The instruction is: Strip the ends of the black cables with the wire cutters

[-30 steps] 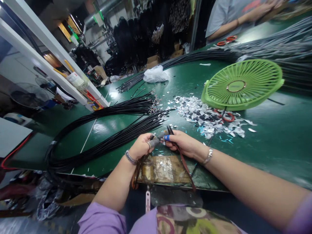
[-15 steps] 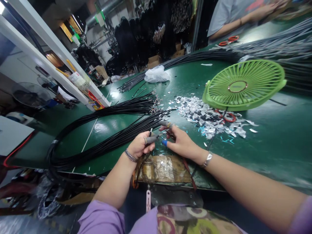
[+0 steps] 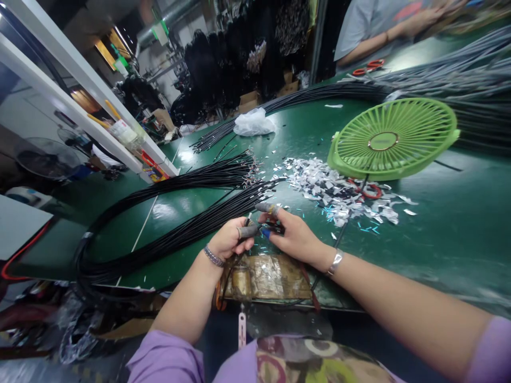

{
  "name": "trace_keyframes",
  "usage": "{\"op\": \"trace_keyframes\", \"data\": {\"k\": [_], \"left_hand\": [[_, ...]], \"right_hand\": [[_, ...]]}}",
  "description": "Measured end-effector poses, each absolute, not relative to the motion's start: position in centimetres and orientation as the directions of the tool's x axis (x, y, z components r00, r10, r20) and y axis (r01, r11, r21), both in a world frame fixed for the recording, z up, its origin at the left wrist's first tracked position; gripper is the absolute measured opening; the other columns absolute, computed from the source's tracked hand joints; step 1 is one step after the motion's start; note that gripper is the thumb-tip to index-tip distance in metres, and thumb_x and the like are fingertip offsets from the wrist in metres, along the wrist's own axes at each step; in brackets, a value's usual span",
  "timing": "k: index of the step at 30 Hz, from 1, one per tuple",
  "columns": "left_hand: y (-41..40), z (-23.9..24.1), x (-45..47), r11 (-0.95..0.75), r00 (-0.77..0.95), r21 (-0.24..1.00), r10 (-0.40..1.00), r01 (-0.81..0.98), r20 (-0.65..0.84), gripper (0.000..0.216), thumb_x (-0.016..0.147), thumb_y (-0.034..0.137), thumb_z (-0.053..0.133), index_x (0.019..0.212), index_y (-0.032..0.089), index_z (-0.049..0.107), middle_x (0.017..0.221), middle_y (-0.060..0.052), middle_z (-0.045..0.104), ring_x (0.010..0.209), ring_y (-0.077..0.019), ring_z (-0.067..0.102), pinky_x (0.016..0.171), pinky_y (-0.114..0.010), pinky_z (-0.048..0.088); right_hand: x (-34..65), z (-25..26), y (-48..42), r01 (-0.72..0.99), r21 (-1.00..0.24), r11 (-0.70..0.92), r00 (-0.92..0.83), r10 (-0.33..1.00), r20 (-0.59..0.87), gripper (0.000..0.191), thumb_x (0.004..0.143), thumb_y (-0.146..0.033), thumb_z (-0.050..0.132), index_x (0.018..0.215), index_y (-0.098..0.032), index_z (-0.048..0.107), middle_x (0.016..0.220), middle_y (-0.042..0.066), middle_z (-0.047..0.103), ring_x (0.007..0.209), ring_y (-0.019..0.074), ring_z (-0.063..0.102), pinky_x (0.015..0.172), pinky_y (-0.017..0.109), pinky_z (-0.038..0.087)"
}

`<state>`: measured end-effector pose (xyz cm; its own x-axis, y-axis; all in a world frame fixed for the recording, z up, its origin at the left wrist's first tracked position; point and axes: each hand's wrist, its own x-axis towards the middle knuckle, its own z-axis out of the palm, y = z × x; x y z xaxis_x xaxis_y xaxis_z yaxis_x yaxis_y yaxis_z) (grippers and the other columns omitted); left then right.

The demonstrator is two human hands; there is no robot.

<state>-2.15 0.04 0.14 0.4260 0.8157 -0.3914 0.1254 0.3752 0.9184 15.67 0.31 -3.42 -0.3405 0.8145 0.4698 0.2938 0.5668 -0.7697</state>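
Note:
My left hand is closed around a black cable, its thumb in a grey finger cover pressed along it. Against that thumb's tip, my right hand has its fingers curled in at the cable's end. A blue cover sits on the right thumb and a grey one on the index finger. Something dark lies within the right fingers, too hidden to name. Just beyond both hands, a looped bundle of black cables rests on the green table, with stripped ends on its upper branch.
A heap of silver foil scraps lies beyond my right hand, with a green fan behind it. Below my hands is a taped block at the table edge. A crumpled plastic bag and red-handled scissors are farther back, near another person.
My right thumb and fingers have closed in on the cable's end, meeting my left thumb tip. The whole view has shifted slightly; the left hand keeps its hold.

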Motion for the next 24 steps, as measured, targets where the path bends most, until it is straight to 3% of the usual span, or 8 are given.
{"op": "trace_keyframes", "data": {"k": [6,9,13,20,22,24], "left_hand": [[0.04,-0.02,-2.32,0.370,0.429,0.922,0.819,0.111,-0.381,0.048,0.063,0.056,0.070,0.073,0.016,0.046,0.043,0.006,0.053,0.025,-0.0018,0.030,0.029,-0.016,0.011],[0.01,-0.04,-2.29,0.328,0.394,0.938,0.852,0.109,-0.344,0.048,0.063,0.057,0.070,0.074,0.017,0.046,0.044,0.006,0.053,0.026,-0.0017,0.031,0.030,-0.016,0.013],[-0.16,0.14,-1.89,0.283,0.350,0.948,0.881,0.148,-0.318,0.052,0.060,0.060,0.070,0.074,0.017,0.044,0.045,0.007,0.054,0.027,-0.0023,0.034,0.030,-0.015,0.017],[-0.19,-0.43,-1.68,0.269,0.340,0.934,0.878,0.235,-0.338,0.046,0.065,0.056,0.067,0.078,0.018,0.045,0.052,0.005,0.056,0.031,-0.0046,0.040,0.033,-0.015,0.022],[-0.36,-0.57,-1.80,0.171,0.307,0.935,0.913,0.311,-0.269,0.039,0.069,0.051,0.066,0.079,0.018,0.048,0.059,0.003,0.059,0.037,-0.0063,0.045,0.037,-0.017,0.029],[-0.68,-0.51,-1.90,-0.027,0.274,0.897,0.956,0.440,-0.105,0.028,0.073,0.041,0.066,0.083,0.018,0.053,0.071,-0.001,0.062,0.053,-0.0102,0.055,0.049,-0.021,0.041]], "right_hand": [[15.55,-3.61,0.62,0.263,-0.853,0.451,-0.317,0.876,0.365,0.033,0.068,-0.016,0.054,0.101,-0.020,0.056,0.088,0.004,0.066,0.074,0.0178,0.061,0.074,0.034,0.051],[15.35,-3.82,0.94,0.092,-0.948,0.306,-0.327,0.908,0.262,0.032,0.071,-0.023,0.056,0.102,-0.019,0.054,0.087,0.005,0.066,0.077,0.0177,0.063,0.071,0.032,0.051],[15.22,-3.90,1.05,-0.052,-0.978,0.201,-0.336,0.919,0.207,0.039,0.069,-0.027,0.062,0.106,-0.018,0.053,0.087,0.005,0.067,0.068,0.0147,0.061,0.064,0.029,0.051],[15.34,-3.50,0.88,0.066,-0.971,0.229,-0.263,0.943,0.205,0.027,0.068,-0.022,0.061,0.094,-0.019,0.055,0.073,0.000,0.066,0.056,0.0127,0.057,0.055,0.026,0.047],[15.39,-3.32,0.83,0.141,-0.959,0.246,-0.267,0.942,0.203,0.020,0.067,-0.019,0.058,0.086,-0.019,0.054,0.070,0.000,0.065,0.055,0.0126,0.055,0.053,0.026,0.045],[15.42,-3.17,0.78,0.197,-0.943,0.268,-0.278,0.938,0.209,0.015,0.066,-0.018,0.056,0.080,-0.020,0.051,0.068,0.000,0.064,0.057,0.0134,0.056,0.055,0.026,0.044]]}}
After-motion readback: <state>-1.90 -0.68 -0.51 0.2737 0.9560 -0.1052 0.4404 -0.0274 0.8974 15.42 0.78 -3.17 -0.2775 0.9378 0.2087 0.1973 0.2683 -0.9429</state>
